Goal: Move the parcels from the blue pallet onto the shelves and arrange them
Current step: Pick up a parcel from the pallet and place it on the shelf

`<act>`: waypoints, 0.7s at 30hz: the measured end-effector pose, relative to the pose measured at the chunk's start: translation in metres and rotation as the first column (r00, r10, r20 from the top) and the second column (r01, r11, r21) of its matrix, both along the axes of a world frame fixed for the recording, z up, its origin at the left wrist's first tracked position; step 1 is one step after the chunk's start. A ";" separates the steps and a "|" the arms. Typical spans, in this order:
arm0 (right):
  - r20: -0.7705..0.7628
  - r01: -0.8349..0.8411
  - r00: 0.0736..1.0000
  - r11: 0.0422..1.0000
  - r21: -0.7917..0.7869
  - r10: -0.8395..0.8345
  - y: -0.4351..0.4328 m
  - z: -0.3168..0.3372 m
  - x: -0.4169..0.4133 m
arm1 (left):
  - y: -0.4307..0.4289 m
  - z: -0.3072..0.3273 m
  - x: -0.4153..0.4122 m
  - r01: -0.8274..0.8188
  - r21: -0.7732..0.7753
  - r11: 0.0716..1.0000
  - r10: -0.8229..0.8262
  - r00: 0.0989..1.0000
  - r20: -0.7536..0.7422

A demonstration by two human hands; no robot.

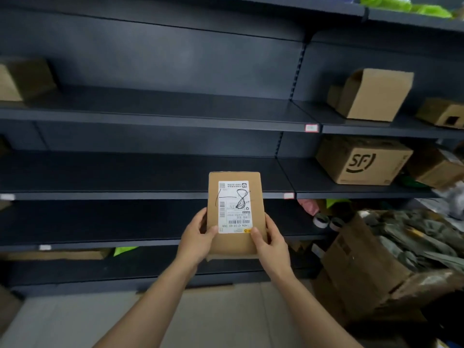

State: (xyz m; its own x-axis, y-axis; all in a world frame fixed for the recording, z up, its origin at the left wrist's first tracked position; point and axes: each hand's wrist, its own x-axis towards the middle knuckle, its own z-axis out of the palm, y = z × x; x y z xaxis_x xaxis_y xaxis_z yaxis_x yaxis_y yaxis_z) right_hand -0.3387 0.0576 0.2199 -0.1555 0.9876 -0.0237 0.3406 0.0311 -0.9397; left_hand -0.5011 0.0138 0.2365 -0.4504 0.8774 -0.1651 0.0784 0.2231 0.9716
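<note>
A flat brown cardboard parcel (236, 242) with a white shipping label marked "1-8" in black pen is held up in front of the dark metal shelves (150, 194). My left hand (197, 239) grips its lower left edge, thumb on the label. My right hand (270, 241) grips the lower right edge, thumb on the front. The parcel's top edge reaches the level of the middle shelf board. The blue pallet is out of view.
Cardboard boxes stand on the right-hand shelves: a plain one (371, 95), an SF-marked one (362, 160) below it. Another box (22, 79) sits at upper left. A large open carton (356, 267) full of grey bags stands on the floor at the right.
</note>
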 end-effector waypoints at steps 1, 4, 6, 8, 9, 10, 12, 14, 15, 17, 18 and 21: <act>0.005 -0.012 1.000 1.000 0.000 0.012 0.001 0.000 -0.010 | 0.000 -0.001 -0.009 -0.012 0.003 1.000 0.012 1.000 0.006; 0.028 -0.043 0.999 0.999 -0.001 0.043 0.006 -0.003 -0.035 | 0.000 -0.006 -0.033 -0.034 0.001 0.999 0.034 0.999 0.013; 0.039 -0.055 0.998 0.998 -0.019 0.056 0.010 -0.006 -0.049 | 0.001 -0.011 -0.046 -0.048 -0.008 0.999 0.048 0.999 0.023; 0.048 -0.076 0.996 0.996 -0.035 0.078 0.015 -0.009 -0.061 | 0.002 -0.016 -0.057 -0.067 -0.012 0.998 0.068 0.997 0.027; 0.056 -0.088 0.994 0.995 -0.040 0.091 0.018 -0.011 -0.067 | 0.003 -0.018 -0.062 -0.076 -0.012 0.997 0.077 0.997 0.027; 0.067 -0.101 0.992 0.994 -0.045 0.104 0.021 -0.013 -0.072 | 0.004 -0.021 -0.067 -0.085 -0.015 0.996 0.085 0.996 0.027; 0.085 -0.129 0.987 0.990 -0.056 0.133 0.028 -0.018 -0.082 | 0.006 -0.027 -0.077 -0.111 -0.034 0.993 0.112 0.993 0.027; 0.098 -0.161 0.981 0.984 -0.074 0.168 0.035 -0.023 -0.092 | 0.008 -0.034 -0.086 -0.150 -0.057 0.987 0.153 0.988 0.035; 0.101 -0.180 0.977 0.980 -0.082 0.187 0.039 -0.026 -0.098 | 0.009 -0.037 -0.091 -0.171 -0.066 0.983 0.174 0.984 0.041; 0.105 -0.220 0.968 0.972 -0.087 0.229 0.045 -0.032 -0.111 | 0.010 -0.043 -0.100 -0.208 -0.075 0.975 0.212 0.976 0.055; 0.110 -0.242 0.962 0.966 -0.090 0.251 0.048 -0.034 -0.117 | 0.009 -0.046 -0.105 -0.229 -0.080 0.970 0.234 0.970 0.061; 0.120 -0.305 0.941 0.946 -0.113 0.317 0.054 -0.042 -0.140 | 0.007 -0.054 -0.122 -0.291 -0.090 0.952 0.297 0.953 0.055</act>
State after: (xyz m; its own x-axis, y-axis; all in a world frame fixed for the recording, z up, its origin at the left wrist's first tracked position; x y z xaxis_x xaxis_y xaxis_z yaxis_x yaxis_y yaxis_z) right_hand -0.4783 0.1118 0.1778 -0.4435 0.8830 -0.1540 0.4516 0.0717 -0.8893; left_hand -0.6233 0.0209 0.1825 -0.6717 0.6906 -0.2681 -0.0669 0.3039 0.9504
